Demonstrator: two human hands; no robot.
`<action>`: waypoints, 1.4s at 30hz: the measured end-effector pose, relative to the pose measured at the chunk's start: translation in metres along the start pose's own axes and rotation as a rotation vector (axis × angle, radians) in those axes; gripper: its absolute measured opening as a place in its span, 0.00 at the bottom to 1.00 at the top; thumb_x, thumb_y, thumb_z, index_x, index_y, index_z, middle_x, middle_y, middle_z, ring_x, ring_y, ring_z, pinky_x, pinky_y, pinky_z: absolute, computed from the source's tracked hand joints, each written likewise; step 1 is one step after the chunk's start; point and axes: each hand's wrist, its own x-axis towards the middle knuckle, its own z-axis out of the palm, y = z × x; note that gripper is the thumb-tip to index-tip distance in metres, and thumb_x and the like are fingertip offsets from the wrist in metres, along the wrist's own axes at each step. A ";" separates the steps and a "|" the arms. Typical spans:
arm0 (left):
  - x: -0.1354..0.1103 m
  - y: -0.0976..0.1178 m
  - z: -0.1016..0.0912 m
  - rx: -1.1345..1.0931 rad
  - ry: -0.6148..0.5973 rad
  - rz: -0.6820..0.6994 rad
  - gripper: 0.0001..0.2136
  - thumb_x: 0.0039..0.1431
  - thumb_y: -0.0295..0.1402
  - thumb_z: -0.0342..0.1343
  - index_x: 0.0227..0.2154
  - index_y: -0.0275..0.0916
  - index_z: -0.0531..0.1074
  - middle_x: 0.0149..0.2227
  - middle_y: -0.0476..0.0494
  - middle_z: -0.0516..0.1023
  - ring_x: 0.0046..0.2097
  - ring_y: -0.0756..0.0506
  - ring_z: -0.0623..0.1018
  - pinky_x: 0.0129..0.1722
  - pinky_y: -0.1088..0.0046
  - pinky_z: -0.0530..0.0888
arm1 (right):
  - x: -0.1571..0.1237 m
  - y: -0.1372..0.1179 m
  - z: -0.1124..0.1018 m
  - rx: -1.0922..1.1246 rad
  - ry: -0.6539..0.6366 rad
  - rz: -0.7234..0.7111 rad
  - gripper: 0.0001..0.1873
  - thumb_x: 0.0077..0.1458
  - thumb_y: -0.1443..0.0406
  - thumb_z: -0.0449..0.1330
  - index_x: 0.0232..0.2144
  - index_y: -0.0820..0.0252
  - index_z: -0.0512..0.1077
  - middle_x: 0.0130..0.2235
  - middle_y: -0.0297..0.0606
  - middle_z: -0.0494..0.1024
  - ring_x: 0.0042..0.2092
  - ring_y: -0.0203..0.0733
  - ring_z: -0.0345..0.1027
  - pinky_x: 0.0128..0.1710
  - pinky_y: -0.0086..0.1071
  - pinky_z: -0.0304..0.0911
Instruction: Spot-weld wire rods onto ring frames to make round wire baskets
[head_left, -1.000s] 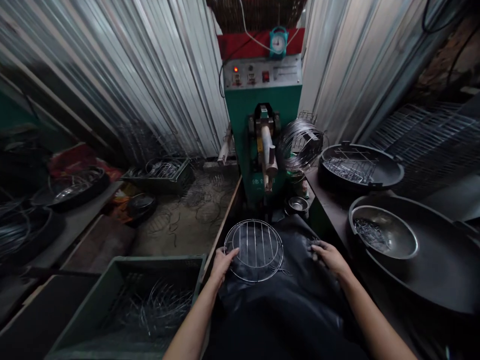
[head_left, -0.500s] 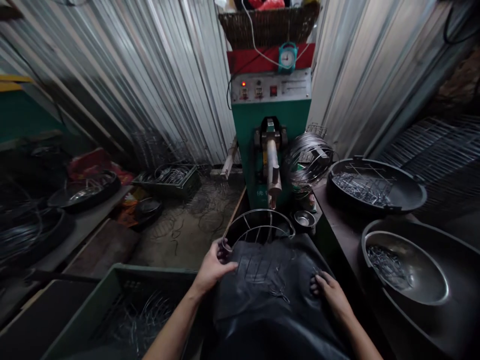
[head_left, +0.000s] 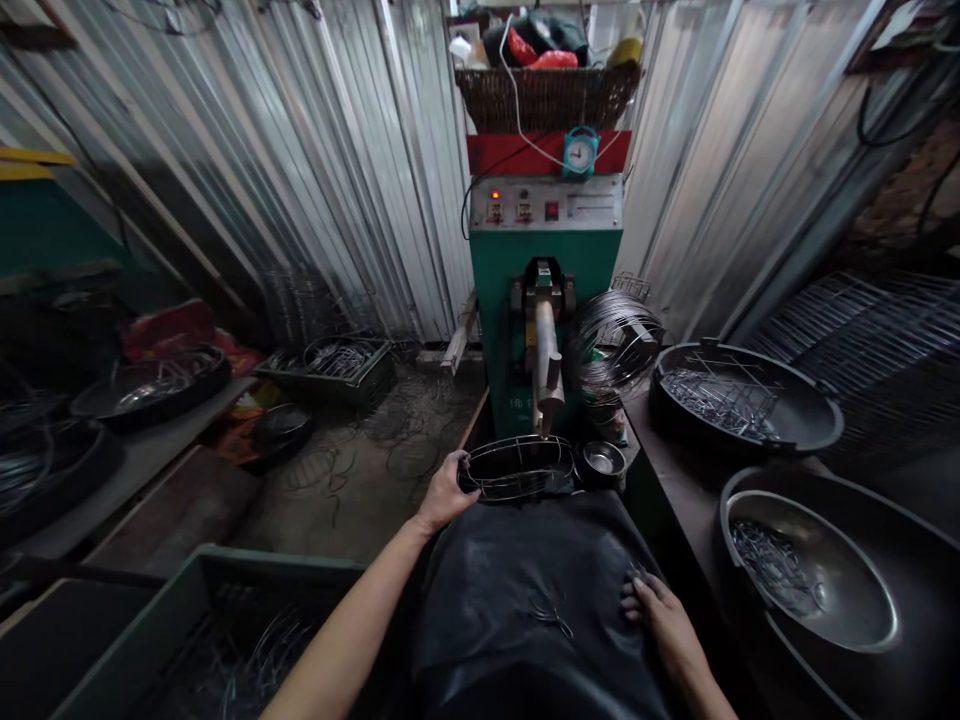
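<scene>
My left hand [head_left: 445,495] is closed on the left side of a round wire frame [head_left: 517,497], two thin rings joined by short cross wires. The frame sits tilted in front of the green machine [head_left: 487,300], just below the tip of its metal arm [head_left: 550,375]; whether they touch cannot be made out. My right hand [head_left: 656,608] rests over the right side of the black apron [head_left: 517,560], thumb and fingers pinched together. A tiny wire tip seems to poke out there, too small to name. Several short bent wires [head_left: 553,618] lie on the apron.
To the right are a large pan of wire pieces [head_left: 810,400] and a metal bowl [head_left: 862,590] with small wire parts. A wire coil [head_left: 615,340] hangs beside the machine. At lower left stands a green crate [head_left: 172,610] with bent wires. A small metal bowl [head_left: 604,458] sits near the frame.
My left hand has swung the wire frame forward and flatter, off the apron and under the machine's arm. My right hand stays over the apron. The view has tipped up slightly.
</scene>
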 end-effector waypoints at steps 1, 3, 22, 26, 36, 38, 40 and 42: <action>-0.002 -0.003 0.003 -0.041 0.031 -0.031 0.27 0.38 0.29 0.61 0.44 0.38 0.60 0.39 0.44 0.69 0.43 0.44 0.73 0.48 0.63 0.68 | 0.000 -0.001 0.000 0.008 -0.001 0.007 0.22 0.35 0.56 0.68 0.31 0.64 0.71 0.24 0.35 0.75 0.23 0.35 0.68 0.22 0.27 0.64; -0.005 -0.007 0.008 -0.145 0.086 -0.104 0.27 0.36 0.30 0.62 0.44 0.39 0.60 0.37 0.46 0.69 0.42 0.44 0.73 0.48 0.63 0.68 | 0.001 -0.001 0.001 0.020 0.004 0.021 0.22 0.34 0.56 0.68 0.31 0.64 0.72 0.24 0.35 0.75 0.23 0.35 0.68 0.21 0.27 0.64; -0.034 0.014 0.035 -0.828 0.128 -0.520 0.26 0.34 0.31 0.63 0.40 0.38 0.62 0.32 0.50 0.66 0.31 0.51 0.69 0.32 0.73 0.70 | 0.003 -0.004 0.003 0.050 0.008 0.088 0.21 0.36 0.59 0.69 0.33 0.64 0.72 0.25 0.36 0.75 0.23 0.34 0.68 0.21 0.24 0.65; -0.035 0.033 0.033 -0.957 0.186 -0.599 0.23 0.35 0.33 0.61 0.39 0.39 0.63 0.31 0.50 0.64 0.30 0.51 0.68 0.26 0.76 0.69 | 0.003 -0.006 0.005 0.044 0.010 0.099 0.21 0.35 0.59 0.69 0.32 0.65 0.71 0.25 0.37 0.75 0.23 0.34 0.68 0.21 0.25 0.65; -0.046 0.026 0.036 -0.923 0.202 -0.618 0.23 0.36 0.33 0.59 0.40 0.39 0.62 0.30 0.53 0.62 0.26 0.55 0.64 0.22 0.79 0.63 | 0.001 -0.005 0.005 0.040 -0.007 0.072 0.21 0.35 0.58 0.69 0.32 0.64 0.72 0.25 0.37 0.76 0.24 0.35 0.68 0.22 0.26 0.65; -0.047 0.026 0.039 -0.938 0.200 -0.628 0.23 0.37 0.34 0.59 0.40 0.39 0.61 0.30 0.53 0.61 0.25 0.56 0.63 0.21 0.80 0.60 | 0.001 -0.004 0.005 0.032 -0.008 0.063 0.20 0.36 0.59 0.68 0.32 0.64 0.72 0.26 0.37 0.76 0.24 0.35 0.68 0.22 0.26 0.65; -0.047 0.028 0.042 -0.963 0.194 -0.677 0.23 0.38 0.36 0.58 0.40 0.39 0.61 0.28 0.54 0.59 0.23 0.56 0.61 0.19 0.81 0.58 | 0.001 -0.004 0.005 0.023 -0.007 0.053 0.20 0.35 0.59 0.68 0.31 0.64 0.72 0.25 0.37 0.76 0.24 0.36 0.69 0.22 0.27 0.65; -0.045 0.033 0.042 -0.986 0.202 -0.751 0.22 0.38 0.38 0.58 0.39 0.40 0.60 0.26 0.56 0.59 0.21 0.57 0.59 0.18 0.81 0.55 | 0.000 -0.006 0.006 0.014 -0.001 0.049 0.20 0.35 0.59 0.68 0.31 0.64 0.72 0.25 0.37 0.76 0.24 0.37 0.69 0.22 0.28 0.65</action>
